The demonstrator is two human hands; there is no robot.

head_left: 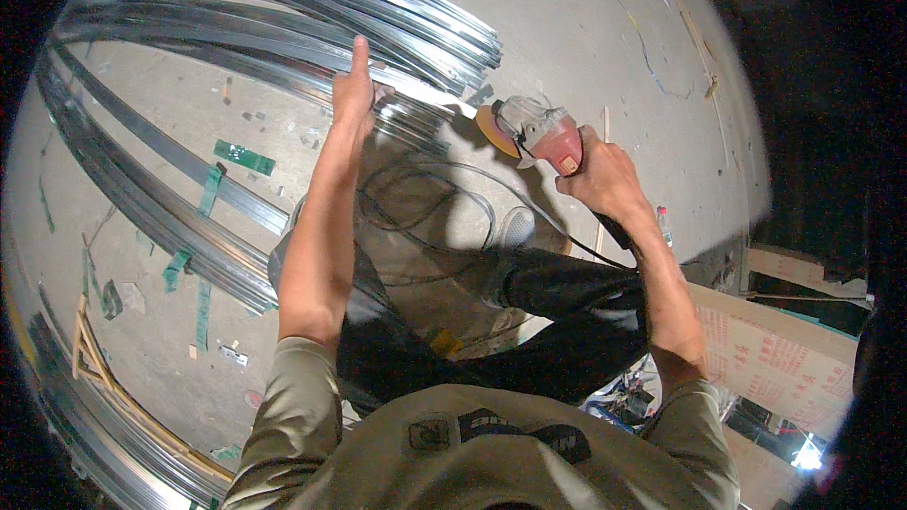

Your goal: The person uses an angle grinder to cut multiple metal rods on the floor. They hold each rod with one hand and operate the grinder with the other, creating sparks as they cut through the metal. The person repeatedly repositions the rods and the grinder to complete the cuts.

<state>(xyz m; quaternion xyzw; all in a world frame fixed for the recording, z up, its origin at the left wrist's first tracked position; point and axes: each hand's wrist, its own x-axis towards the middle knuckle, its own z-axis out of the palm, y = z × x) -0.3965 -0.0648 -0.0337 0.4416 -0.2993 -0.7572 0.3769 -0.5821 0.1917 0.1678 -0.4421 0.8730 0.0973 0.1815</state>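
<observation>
My right hand (609, 177) is wrapped round the body of a red and grey angle grinder (550, 132). Its yellow-brown disc (495, 129) faces left, close to the end of a bright metal profile (423, 92). Whether disc and metal touch, I cannot tell. That profile runs out of my left hand (353, 99), whose fingers close round it while the thumb sticks up. Just beyond and under this hand lie long bundles of shiny metal profiles (416, 24), their ends toward the middle of the view.
A black cable (444, 170) lies looped on the concrete floor near my shoe (517, 226). More profile bundles (213, 255) with green tape lie at left, beside wooden strips (90, 359). A bottle (664, 224) stands at right, near printed boards (770, 345). Scraps litter the floor.
</observation>
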